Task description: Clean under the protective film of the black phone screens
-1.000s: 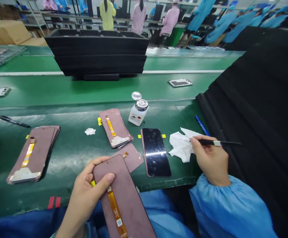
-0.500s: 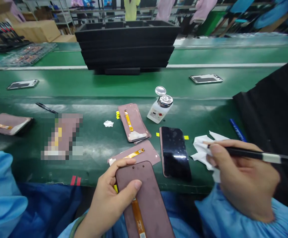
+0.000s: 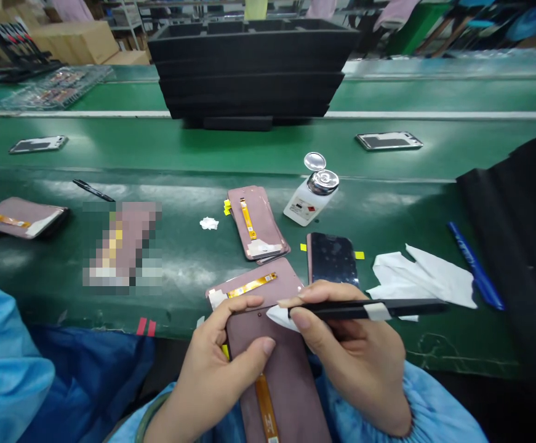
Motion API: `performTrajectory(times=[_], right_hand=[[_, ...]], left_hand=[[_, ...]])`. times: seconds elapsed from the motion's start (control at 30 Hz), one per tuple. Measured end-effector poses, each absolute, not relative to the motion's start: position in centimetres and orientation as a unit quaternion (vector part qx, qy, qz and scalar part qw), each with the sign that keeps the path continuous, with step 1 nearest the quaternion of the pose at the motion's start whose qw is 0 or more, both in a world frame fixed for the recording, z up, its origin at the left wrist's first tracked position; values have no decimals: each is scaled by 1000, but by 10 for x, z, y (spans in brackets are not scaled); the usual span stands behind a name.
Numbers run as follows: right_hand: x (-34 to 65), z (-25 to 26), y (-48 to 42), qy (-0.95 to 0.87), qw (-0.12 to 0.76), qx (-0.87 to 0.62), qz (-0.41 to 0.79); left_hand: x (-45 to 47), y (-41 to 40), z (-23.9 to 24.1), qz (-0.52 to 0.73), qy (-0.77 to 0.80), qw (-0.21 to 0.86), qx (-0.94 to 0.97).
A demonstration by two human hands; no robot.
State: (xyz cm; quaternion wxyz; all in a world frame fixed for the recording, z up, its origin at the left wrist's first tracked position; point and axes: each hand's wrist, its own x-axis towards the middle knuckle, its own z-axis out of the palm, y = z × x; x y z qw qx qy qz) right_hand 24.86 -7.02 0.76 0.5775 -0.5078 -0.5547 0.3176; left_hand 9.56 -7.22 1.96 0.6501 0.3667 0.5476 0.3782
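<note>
My left hand grips a mauve-backed phone screen by its left edge, thumb on the back, near my lap. An orange flex cable runs down the screen's back. In my right hand is a slim black tool with a white band, held level. A small folded white wipe is pinched at the same fingers, its point at the screen's top edge beside a small camera hole. Whether it wraps the tool's tip is hidden. Just beyond lie another mauve screen and a dark screen, face up.
A white pump bottle with its lid flipped up stands near stacked screens. White wipes and a blue marker lie right. Stacked black trays stand behind; more screens and a black pen lie left.
My right hand has moved left from above the wipes to the screen's top edge, bringing the tool and a white wipe. A neighbour's hand at far left has left the view.
</note>
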Motion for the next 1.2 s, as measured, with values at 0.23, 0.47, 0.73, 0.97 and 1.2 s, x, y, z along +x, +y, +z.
performTrajectory(times=[0.23, 0.47, 0.73, 0.97, 1.2], right_hand=[[247, 5, -69, -529, 579, -531, 321], [243, 4, -66, -545, 570, -506, 349], [242, 0, -67, -591, 540, -498, 333], [241, 0, -66, -610, 529, -498, 319], [241, -1, -66, -623, 527, -487, 312]], left_hand=[[96, -70, 13, 365, 543, 654, 380], [87, -68, -2, 348, 514, 664, 417], [88, -68, -3, 345, 513, 667, 416], [87, -71, -4, 332, 515, 674, 412], [87, -70, -7, 337, 516, 668, 417]])
